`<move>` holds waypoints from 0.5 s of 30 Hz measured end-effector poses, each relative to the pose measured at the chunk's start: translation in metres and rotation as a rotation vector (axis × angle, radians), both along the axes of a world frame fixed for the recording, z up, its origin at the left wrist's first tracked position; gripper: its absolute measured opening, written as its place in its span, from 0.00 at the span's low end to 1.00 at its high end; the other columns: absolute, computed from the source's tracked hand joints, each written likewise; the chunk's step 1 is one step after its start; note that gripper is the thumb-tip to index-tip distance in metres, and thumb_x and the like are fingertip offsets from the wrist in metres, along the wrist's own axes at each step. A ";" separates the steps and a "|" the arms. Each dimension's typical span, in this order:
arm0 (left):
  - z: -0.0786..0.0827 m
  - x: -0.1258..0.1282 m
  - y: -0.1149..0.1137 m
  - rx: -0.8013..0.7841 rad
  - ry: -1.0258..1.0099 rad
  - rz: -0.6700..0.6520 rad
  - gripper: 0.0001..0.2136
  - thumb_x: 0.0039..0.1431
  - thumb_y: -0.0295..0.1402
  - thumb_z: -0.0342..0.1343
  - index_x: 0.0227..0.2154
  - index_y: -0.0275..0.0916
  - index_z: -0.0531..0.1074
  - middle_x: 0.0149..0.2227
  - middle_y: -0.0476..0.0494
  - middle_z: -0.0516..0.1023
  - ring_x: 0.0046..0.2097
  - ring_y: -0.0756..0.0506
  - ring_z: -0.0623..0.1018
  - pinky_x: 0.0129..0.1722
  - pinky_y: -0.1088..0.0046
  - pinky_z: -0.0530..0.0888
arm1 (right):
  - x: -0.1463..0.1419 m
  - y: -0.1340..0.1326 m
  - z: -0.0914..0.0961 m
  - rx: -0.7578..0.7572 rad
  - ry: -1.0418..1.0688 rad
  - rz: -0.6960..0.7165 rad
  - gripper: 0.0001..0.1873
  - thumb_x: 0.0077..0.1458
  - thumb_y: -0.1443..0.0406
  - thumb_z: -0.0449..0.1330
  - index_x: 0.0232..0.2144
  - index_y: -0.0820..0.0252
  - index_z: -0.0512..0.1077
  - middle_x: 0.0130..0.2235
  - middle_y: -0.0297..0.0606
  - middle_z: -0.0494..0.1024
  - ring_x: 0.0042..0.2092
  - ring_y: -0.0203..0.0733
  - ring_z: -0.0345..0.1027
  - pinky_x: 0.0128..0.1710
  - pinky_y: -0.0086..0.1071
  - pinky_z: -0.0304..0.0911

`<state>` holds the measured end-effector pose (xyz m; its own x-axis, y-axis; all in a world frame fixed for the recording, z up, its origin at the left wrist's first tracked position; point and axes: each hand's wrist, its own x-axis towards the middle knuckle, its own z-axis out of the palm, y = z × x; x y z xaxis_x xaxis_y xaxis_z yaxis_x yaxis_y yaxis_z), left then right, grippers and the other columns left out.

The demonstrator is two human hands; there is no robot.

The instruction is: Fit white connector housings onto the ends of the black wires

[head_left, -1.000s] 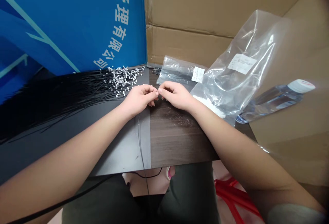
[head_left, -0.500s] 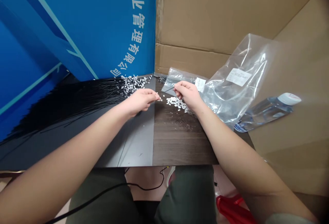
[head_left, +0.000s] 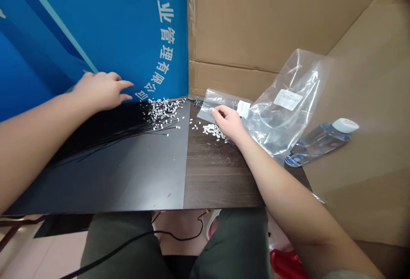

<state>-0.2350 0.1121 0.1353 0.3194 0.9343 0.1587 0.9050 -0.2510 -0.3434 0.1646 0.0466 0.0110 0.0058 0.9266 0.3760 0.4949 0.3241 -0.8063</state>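
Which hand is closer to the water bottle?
Right. The right hand is left of the water bottle, with the large clear plastic bag between them. The left hand is much farther away, against the blue board.

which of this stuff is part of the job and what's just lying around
Part of the job: left hand, right hand, thin black wires, small white pieces, small clear bag.

Lying about: large clear bag, water bottle, blue printed board, cardboard.
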 end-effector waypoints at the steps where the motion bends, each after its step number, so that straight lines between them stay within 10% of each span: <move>1: -0.006 0.012 -0.008 0.034 -0.009 -0.010 0.38 0.77 0.58 0.36 0.70 0.31 0.71 0.62 0.28 0.74 0.61 0.28 0.73 0.60 0.44 0.68 | -0.001 0.000 0.000 0.007 -0.007 -0.008 0.17 0.67 0.52 0.59 0.33 0.57 0.75 0.30 0.33 0.75 0.33 0.41 0.66 0.37 0.36 0.59; 4: -0.031 0.078 -0.046 0.046 -0.210 -0.084 0.27 0.75 0.51 0.48 0.56 0.34 0.80 0.55 0.31 0.80 0.55 0.34 0.79 0.54 0.59 0.71 | -0.001 0.001 0.000 0.007 -0.026 -0.047 0.17 0.66 0.52 0.59 0.32 0.57 0.75 0.29 0.33 0.75 0.33 0.41 0.66 0.37 0.36 0.59; 9: -0.085 0.200 -0.105 -0.426 -0.560 -0.597 0.20 0.73 0.46 0.52 0.29 0.41 0.78 0.35 0.45 0.84 0.37 0.44 0.79 0.36 0.67 0.65 | 0.003 0.005 -0.002 0.016 -0.064 -0.144 0.17 0.65 0.52 0.59 0.30 0.56 0.74 0.27 0.32 0.74 0.32 0.42 0.66 0.37 0.36 0.60; 15: -0.134 0.238 -0.119 -0.508 -0.618 -0.926 0.21 0.73 0.43 0.54 0.23 0.40 0.72 0.29 0.46 0.81 0.32 0.46 0.78 0.31 0.66 0.62 | -0.002 0.002 -0.001 0.011 -0.191 -0.130 0.13 0.66 0.55 0.59 0.35 0.57 0.77 0.31 0.35 0.80 0.34 0.43 0.71 0.38 0.36 0.62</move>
<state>0.0029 -0.0071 0.0013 0.8963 0.3943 0.2027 0.2898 -0.8670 0.4053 0.1625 0.0481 0.0096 0.0522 0.9186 0.3917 0.6763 0.2561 -0.6907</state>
